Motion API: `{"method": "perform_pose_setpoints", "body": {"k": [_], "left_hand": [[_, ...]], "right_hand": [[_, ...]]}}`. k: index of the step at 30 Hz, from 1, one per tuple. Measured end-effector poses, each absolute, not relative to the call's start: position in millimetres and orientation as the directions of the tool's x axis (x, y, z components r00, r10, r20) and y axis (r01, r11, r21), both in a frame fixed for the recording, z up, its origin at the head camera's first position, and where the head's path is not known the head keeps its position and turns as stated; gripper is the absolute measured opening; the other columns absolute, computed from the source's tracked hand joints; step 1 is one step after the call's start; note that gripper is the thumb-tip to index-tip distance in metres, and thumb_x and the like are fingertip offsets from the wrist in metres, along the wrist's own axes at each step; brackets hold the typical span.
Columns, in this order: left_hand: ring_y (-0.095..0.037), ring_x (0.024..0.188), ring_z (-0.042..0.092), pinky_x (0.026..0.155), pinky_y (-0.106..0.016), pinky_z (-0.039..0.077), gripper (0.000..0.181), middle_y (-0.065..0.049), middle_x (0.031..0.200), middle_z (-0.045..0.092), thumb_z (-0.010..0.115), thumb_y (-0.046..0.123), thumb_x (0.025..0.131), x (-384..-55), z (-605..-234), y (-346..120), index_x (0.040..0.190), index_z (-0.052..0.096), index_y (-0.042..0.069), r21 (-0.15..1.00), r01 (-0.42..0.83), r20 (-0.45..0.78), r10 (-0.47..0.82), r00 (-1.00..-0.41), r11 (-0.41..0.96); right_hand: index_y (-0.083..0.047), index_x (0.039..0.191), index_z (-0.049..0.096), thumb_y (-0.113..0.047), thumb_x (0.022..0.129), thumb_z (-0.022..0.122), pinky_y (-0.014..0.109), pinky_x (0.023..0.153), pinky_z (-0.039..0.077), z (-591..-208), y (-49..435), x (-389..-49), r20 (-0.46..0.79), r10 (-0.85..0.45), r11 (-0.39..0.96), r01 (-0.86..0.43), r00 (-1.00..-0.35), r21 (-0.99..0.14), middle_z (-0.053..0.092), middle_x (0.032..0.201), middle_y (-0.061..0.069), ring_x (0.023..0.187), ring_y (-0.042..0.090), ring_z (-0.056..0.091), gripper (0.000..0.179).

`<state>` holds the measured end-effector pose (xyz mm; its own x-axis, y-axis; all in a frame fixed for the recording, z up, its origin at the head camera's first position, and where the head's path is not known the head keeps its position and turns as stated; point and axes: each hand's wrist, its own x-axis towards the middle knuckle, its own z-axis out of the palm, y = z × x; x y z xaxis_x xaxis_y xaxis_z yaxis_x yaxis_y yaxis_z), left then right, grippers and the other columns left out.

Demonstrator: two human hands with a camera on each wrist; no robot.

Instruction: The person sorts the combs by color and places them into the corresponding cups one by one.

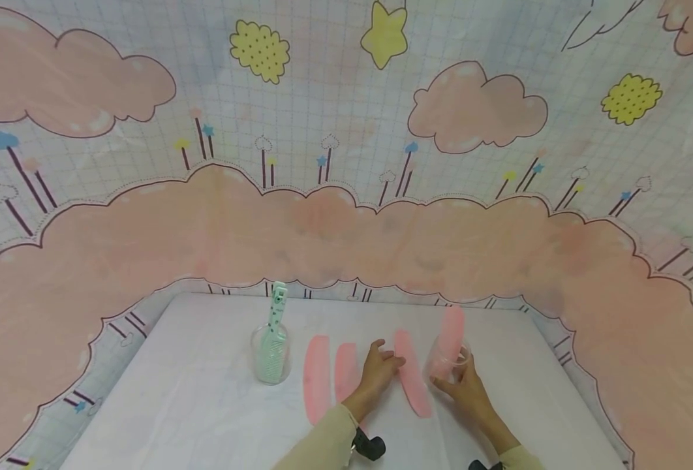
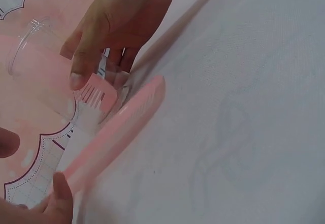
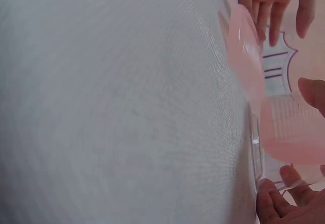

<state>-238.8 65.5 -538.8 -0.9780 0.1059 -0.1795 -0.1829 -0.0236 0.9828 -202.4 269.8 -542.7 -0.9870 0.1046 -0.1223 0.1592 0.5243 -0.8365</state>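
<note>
My left hand (image 1: 378, 375) touches the upper end of a pink comb (image 1: 415, 388) lying on the white table. The fingers are fairly straight, with the thumb apart from the comb in the left wrist view. My right hand (image 1: 464, 388) holds a clear cup (image 1: 440, 365) near its base, fingers on one side and thumb on the other. Inside that cup another pink comb (image 1: 454, 329) stands upright, its teeth (image 2: 93, 93) seen through the plastic and its top rising past the rim. Two more pink combs (image 1: 317, 378) lie left of my left hand, one partly hidden by it.
At the left on the table (image 1: 205, 378) stands a second clear cup (image 1: 258, 346) with a green comb (image 1: 273, 362) and a green, dotted handle (image 1: 277, 307) in it. A cloud-patterned cloth (image 1: 346, 241) hangs behind the table and surrounds its sides.
</note>
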Motion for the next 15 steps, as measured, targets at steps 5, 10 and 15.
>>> {"method": "perform_pose_setpoints", "body": {"k": [5,10,15], "left_hand": [[-0.022,0.095,0.067,0.082,-0.033,0.057,0.065,-0.022,0.118,0.065,0.068,0.009,0.084,-239.0,-541.0,68.8,0.140,0.040,-0.010,0.986,-0.166,-0.165,0.135,-0.977,0.000],[-0.021,0.094,0.065,0.080,-0.034,0.059,0.060,-0.025,0.117,0.062,0.066,0.002,0.082,-238.3,-542.2,72.9,0.135,0.045,-0.014,0.982,-0.184,-0.172,0.168,-0.971,-0.053],[-0.015,0.084,0.064,0.075,-0.030,0.060,0.051,-0.020,0.107,0.065,0.067,-0.002,0.080,-235.1,-543.6,74.3,0.127,0.053,-0.016,0.984,-0.176,-0.176,0.183,-0.967,0.015]], "right_hand": [[-0.006,0.153,0.008,-0.034,0.082,0.079,0.058,0.118,0.025,-544.4,270.8,-202.5,-0.109,0.102,0.524,0.146,-0.989,-0.839,0.031,0.154,0.030,0.146,0.046,0.023,0.105],[-0.007,0.153,0.011,-0.034,0.081,0.080,0.059,0.117,0.025,-546.3,271.4,-204.0,-0.094,0.106,0.525,0.136,-0.990,-0.840,0.036,0.151,0.030,0.145,0.046,0.025,0.103],[-0.007,0.152,0.012,-0.031,0.081,0.080,0.059,0.117,0.027,-547.2,271.6,-203.7,-0.088,0.104,0.519,0.129,-0.991,-0.845,0.039,0.149,0.030,0.145,0.046,0.027,0.102]]}}
